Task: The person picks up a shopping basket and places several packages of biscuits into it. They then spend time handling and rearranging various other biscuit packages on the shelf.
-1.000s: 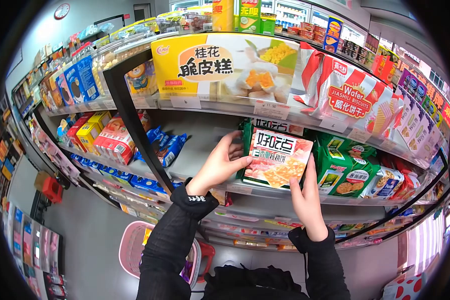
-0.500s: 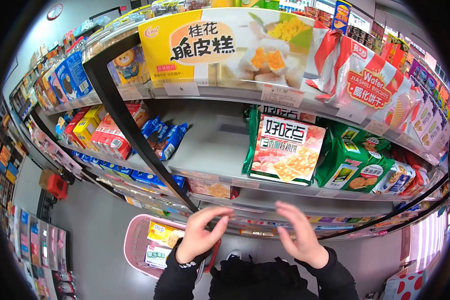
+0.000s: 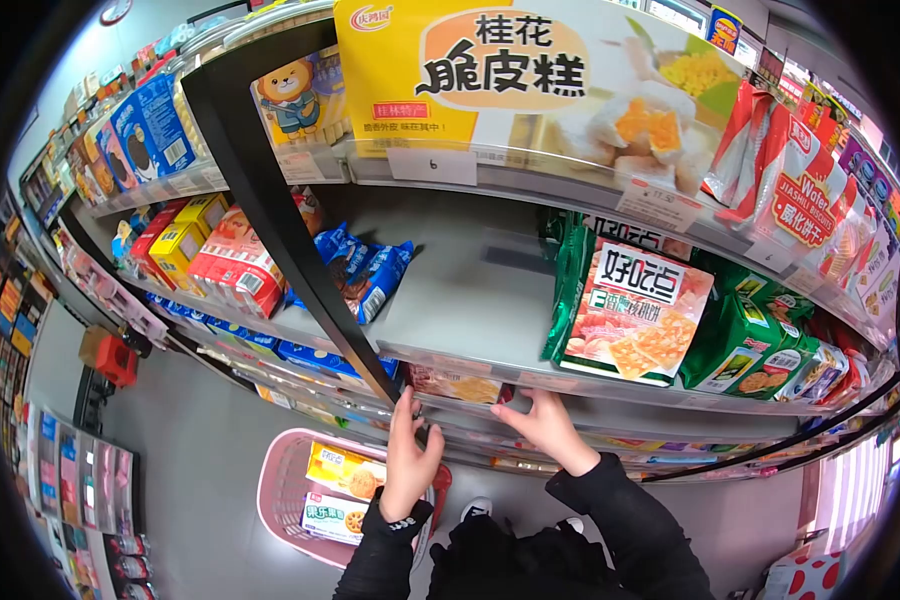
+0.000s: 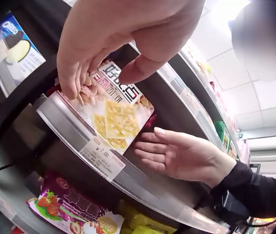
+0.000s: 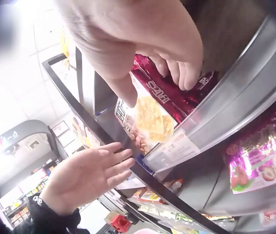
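A biscuit pack (image 4: 116,119) with a pale, cracker-printed front and a shiny dark red side (image 5: 165,92) stands on the lower shelf. My left hand (image 3: 410,465) is at its left end, fingers extended and thumb spread apart in the left wrist view. At the opposite end is my right hand (image 3: 550,435), its fingers loosely straight beside the red side. Neither hand grips the pack. On the shelf above, a pink-fronted biscuit pack (image 3: 638,312) stands upright beside green biscuit packs (image 3: 755,345).
A pink basket (image 3: 270,490) on the floor contains a yellow biscuit pack (image 3: 342,468) and a white one (image 3: 332,517). The black shelf post (image 3: 290,240) runs close by my left hand. Below the shelf lies a purple strawberry biscuit pack (image 4: 74,207).
Both hands have let go of the pink-fronted pack, leaving it on the upper shelf. They dropped down, then came forward to the pack on the lower shelf.
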{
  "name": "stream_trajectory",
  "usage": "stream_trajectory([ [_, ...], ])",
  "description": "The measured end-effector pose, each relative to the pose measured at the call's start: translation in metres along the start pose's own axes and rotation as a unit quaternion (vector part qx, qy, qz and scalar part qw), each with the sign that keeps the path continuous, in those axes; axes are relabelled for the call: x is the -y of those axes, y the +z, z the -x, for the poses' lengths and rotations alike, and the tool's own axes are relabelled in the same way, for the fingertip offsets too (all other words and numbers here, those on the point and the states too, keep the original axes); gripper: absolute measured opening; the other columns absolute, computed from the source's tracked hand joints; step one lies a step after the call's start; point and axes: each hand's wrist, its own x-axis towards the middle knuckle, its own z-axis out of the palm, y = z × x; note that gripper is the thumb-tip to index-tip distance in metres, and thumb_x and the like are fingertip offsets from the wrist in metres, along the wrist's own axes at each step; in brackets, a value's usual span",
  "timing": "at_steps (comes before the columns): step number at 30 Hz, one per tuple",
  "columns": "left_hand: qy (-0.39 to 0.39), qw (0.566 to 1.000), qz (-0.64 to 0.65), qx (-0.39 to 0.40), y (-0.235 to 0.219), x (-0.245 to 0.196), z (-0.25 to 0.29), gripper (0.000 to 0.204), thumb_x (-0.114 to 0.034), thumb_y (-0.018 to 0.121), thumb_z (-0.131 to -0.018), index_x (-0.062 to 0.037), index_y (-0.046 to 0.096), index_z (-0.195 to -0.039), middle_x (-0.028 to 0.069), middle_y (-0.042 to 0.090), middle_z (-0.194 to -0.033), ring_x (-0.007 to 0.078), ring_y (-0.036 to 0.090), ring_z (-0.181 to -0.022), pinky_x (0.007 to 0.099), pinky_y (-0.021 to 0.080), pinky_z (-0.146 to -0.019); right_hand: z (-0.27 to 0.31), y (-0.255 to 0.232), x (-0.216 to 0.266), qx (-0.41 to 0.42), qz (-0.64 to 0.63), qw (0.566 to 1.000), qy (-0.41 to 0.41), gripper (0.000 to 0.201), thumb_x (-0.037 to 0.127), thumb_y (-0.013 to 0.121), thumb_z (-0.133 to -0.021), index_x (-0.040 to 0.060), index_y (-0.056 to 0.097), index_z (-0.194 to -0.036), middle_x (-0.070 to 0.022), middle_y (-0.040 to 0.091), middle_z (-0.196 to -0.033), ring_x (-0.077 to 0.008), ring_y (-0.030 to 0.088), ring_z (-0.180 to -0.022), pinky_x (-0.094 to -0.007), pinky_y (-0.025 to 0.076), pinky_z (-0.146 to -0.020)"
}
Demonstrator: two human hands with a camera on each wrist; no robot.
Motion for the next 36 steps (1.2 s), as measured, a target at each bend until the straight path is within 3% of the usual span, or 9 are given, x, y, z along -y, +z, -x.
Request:
stream_trajectory([
  [7, 0.050, 0.995, -0.089, 0.007, 0.003, -0.012, -0.020, 0.069, -0.001, 0.053, -0.075, 0.0078, 0.015, -0.132, 0.0282, 0.026, -0.132, 0.0363, 0.037, -0.118, 0.0356, 0.041, -0.089, -0.012, 0.012, -0.004, -0.073, -0.013, 0.997, 0.001, 0.041, 0.031, 0.065, -0.076, 0.0002, 0.055, -0.100, -0.0137, 0.060, -0.092, -0.0259, 0.057, -0.084, -0.0331, 0.044, -0.075],
  [14, -0.006, 1.000, 0.017, -0.017, 0.019, 0.003, -0.032, 0.069, 0.003, 0.051, -0.074, 0.0083, 0.013, -0.132, 0.0250, 0.037, -0.119, 0.0227, 0.058, -0.081, 0.0305, 0.047, -0.074, -0.012, 0.031, -0.027, -0.065, -0.016, 0.997, 0.030, 0.030, 0.015, 0.067, -0.073, -0.0027, 0.056, -0.094, -0.0087, 0.060, -0.084, -0.0159, 0.054, -0.077, -0.0291, 0.044, -0.074],
  [19, 0.033, 0.999, -0.016, -0.019, 0.018, 0.007, -0.028, 0.070, 0.007, 0.051, -0.076, 0.0073, 0.011, -0.133, 0.0194, 0.045, -0.109, 0.0155, 0.057, -0.076, 0.0240, 0.049, -0.068, -0.008, 0.024, -0.002, -0.125, -0.009, 0.992, -0.010, 0.032, 0.016, 0.068, -0.073, -0.0025, 0.056, -0.095, -0.0074, 0.060, -0.087, -0.0148, 0.054, -0.078, -0.0271, 0.043, -0.069],
  [25, -0.003, 0.997, 0.053, 0.046, 0.002, -0.020, -0.024, 0.067, 0.004, 0.053, -0.075, 0.0050, 0.019, -0.132, 0.0216, 0.041, -0.123, 0.0147, 0.057, -0.072, 0.0228, 0.046, -0.063, 0.003, 0.011, -0.005, -0.113, -0.238, 0.965, 0.006, 0.025, 0.012, 0.068, -0.074, -0.0012, 0.057, -0.093, -0.0010, 0.057, -0.081, -0.0082, 0.051, -0.071, -0.0236, 0.042, -0.064],
  [29, -0.054, 0.979, 0.182, 0.079, -0.004, -0.019, -0.023, 0.064, 0.004, 0.055, -0.078, 0.0040, 0.021, -0.132, 0.0135, 0.048, -0.114, 0.0063, 0.051, -0.069, 0.0180, 0.043, -0.060, 0.019, -0.014, 0.016, -0.082, -0.255, 0.961, 0.073, 0.028, 0.006, 0.066, -0.076, -0.0027, 0.054, -0.100, -0.0030, 0.058, -0.090, -0.0093, 0.053, -0.080, -0.0235, 0.043, -0.070],
  [30, -0.084, 0.964, 0.242, 0.063, -0.002, -0.020, -0.021, 0.053, 0.003, 0.057, -0.079, 0.0047, 0.034, -0.127, 0.0095, 0.050, -0.108, 0.0043, 0.049, -0.068, 0.0170, 0.041, -0.059, 0.020, -0.012, 0.015, -0.125, -0.289, 0.949, -0.007, 0.030, 0.004, 0.065, -0.076, -0.0032, 0.053, -0.102, 0.0013, 0.054, -0.082, 0.0005, 0.043, -0.064, -0.0160, 0.035, -0.052],
  [31, -0.078, 0.965, 0.242, 0.062, -0.002, -0.017, -0.020, 0.053, 0.003, 0.057, -0.079, 0.0047, 0.034, -0.127, 0.0095, 0.050, -0.108, 0.0043, 0.049, -0.068, 0.0170, 0.041, -0.059, 0.024, -0.017, 0.016, -0.125, -0.289, 0.949, -0.014, 0.030, 0.004, 0.065, -0.076, -0.0032, 0.053, -0.102, 0.0013, 0.054, -0.082, 0.0005, 0.043, -0.064, -0.0160, 0.035, -0.052],
  [34, -0.095, 0.962, 0.235, 0.103, -0.002, -0.018, -0.009, 0.029, 0.000, 0.061, -0.078, 0.0056, 0.055, -0.106, 0.0059, 0.051, -0.100, 0.0050, 0.051, -0.071, 0.0172, 0.042, -0.062, 0.042, -0.024, 0.007, -0.097, -0.396, 0.913, 0.021, 0.037, 0.004, 0.064, -0.077, -0.0043, 0.048, -0.109, -0.0030, 0.057, -0.093, -0.0011, 0.050, -0.069, -0.0162, 0.041, -0.055],
  [36, -0.073, 0.966, 0.218, 0.118, -0.004, -0.032, 0.003, 0.027, 0.001, 0.060, -0.078, 0.0057, 0.055, -0.104, 0.0054, 0.051, -0.098, 0.0062, 0.053, -0.073, 0.0180, 0.044, -0.065, 0.067, -0.039, -0.002, -0.030, -0.398, 0.913, 0.084, 0.040, 0.002, 0.063, -0.078, -0.0029, 0.046, -0.113, -0.0073, 0.055, -0.104, -0.0080, 0.055, -0.087, -0.0213, 0.045, -0.073],
])
